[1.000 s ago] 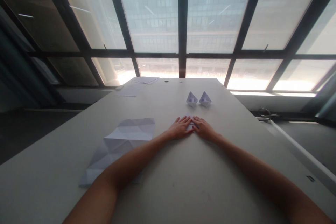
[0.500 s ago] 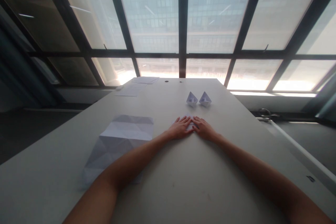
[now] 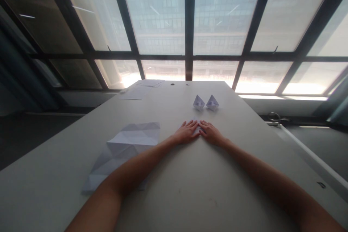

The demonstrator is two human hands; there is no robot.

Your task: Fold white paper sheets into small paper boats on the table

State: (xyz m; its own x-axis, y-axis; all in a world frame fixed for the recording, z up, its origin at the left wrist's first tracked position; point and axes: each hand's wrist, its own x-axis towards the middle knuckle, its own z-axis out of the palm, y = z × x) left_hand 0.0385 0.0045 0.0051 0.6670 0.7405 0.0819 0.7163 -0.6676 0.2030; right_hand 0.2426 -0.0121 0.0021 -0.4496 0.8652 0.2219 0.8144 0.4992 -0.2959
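Observation:
A small folded piece of white paper (image 3: 198, 128) lies on the white table, mostly hidden under my hands. My left hand (image 3: 187, 132) rests flat on its left side, fingers stretched out. From the right, my right hand (image 3: 210, 132) lies flat on it too, its fingertips close to those of the left. Just beyond my hands stand two folded paper boats (image 3: 198, 103) side by side, apart from the hands. To the left, a large creased sheet of paper (image 3: 133, 138) lies partly behind my left forearm, its surface uneven along the folds.
Several flat white sheets (image 3: 132, 93) lie at the far left of the table (image 3: 174, 195). A round dark hole (image 3: 172, 84) is near the far edge. Large windows with dark frames (image 3: 188, 25) rise behind. A white rail (image 3: 312, 156) runs beyond the table's right side.
Both hands hold the same place on the folded paper. The large creased sheet at left has shifted slightly, its far edge a little nearer and its near left corner spread further left.

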